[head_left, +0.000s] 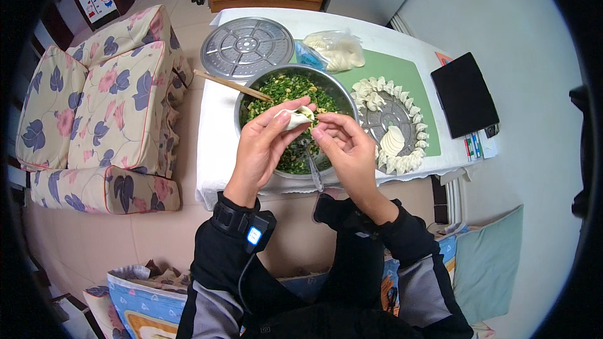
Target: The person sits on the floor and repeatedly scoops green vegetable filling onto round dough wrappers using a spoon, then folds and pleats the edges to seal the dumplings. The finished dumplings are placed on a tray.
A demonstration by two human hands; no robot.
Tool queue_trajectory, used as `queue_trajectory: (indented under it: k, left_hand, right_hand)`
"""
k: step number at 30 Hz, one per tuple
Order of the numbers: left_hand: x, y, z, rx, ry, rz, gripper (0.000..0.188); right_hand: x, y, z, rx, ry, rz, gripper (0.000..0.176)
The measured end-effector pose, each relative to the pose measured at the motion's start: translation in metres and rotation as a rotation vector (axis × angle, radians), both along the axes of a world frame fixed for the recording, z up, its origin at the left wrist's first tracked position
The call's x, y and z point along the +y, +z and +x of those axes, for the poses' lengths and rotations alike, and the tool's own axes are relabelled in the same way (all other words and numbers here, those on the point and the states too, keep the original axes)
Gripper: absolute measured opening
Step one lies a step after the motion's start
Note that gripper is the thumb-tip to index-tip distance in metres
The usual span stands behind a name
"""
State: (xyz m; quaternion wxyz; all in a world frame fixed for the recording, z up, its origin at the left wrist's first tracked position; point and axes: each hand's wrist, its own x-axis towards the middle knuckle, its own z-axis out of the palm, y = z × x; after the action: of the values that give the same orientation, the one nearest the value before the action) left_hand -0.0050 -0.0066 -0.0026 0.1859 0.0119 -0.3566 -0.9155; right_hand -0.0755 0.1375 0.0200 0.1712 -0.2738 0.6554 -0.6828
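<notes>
Over a steel bowl of chopped green filling, my left hand holds a partly folded dumpling between thumb and fingers. Some green filling shows at its right end. My right hand is beside that end, thumb and fingers curled; whether they touch the dough cannot be told. Wooden chopsticks rest across the bowl's left rim, and a metal spoon leans on the near rim. To the right, a perforated steamer plate bears a ring of folded dumplings and a small stack of round wrappers.
An empty perforated steamer plate lies behind the bowl at left. A plastic bag of wrappers sits on the green mat. At the table's right edge are a black tablet-like panel and several pens. A floral sofa stands left.
</notes>
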Motion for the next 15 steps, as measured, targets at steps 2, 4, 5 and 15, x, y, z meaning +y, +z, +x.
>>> queue_trajectory:
  k: [2,4,5,15]
  left_hand:
    - [0.001,-0.001,-0.001,-0.005,-0.008,0.000,0.035]
    - [0.001,-0.002,-0.004,-0.007,-0.020,-0.022,0.035]
    - [0.002,-0.003,-0.005,-0.035,-0.022,-0.035,0.035]
    - [0.006,-0.003,-0.004,-0.004,-0.064,-0.012,0.034]
  right_hand:
    - [-0.004,-0.004,-0.001,-0.151,-0.003,-0.021,0.023]
    - [-0.006,-0.006,-0.005,-0.162,0.003,-0.059,0.024]
    - [-0.006,-0.007,-0.007,-0.172,0.002,-0.078,0.025]
    - [-0.004,-0.002,-0.016,0.089,-0.041,0.059,0.021]
